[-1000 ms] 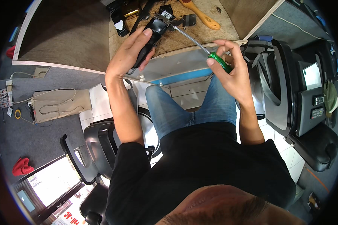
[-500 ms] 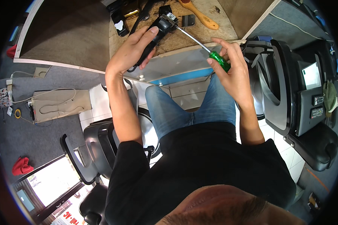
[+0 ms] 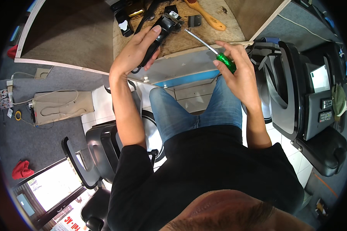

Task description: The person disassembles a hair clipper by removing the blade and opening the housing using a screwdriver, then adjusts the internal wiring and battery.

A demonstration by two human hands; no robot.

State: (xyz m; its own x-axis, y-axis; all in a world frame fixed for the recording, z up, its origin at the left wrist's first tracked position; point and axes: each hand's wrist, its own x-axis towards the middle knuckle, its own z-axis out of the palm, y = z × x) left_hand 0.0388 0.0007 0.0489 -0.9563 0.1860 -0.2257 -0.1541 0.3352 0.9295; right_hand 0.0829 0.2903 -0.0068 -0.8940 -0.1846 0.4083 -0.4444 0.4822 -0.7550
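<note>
My left hand (image 3: 133,54) is closed round a black hair clipper (image 3: 164,32), with the clipper's head pointing away over the wooden shelf. Between the fingers of my right hand (image 3: 239,67) is a screwdriver with a green handle (image 3: 225,62). Its metal shaft points up and left, and the tip stands slightly apart from the clipper's head. Just right of that head, a small dark metal plate (image 3: 195,20) lies on the shelf. Dark hair clippings seem to lie by the clipper's head.
A brush with a wooden handle (image 3: 212,22) rests on the shelf (image 3: 196,40), right of the plate. Several black items, one with a white patch (image 3: 123,25), crowd its left side. Wooden panels flank the shelf. Barber chairs (image 3: 291,88) stand at both sides.
The screwdriver tip has come away from the clipper's head, moving slightly right and toward me. My left hand and the clipper have barely shifted.
</note>
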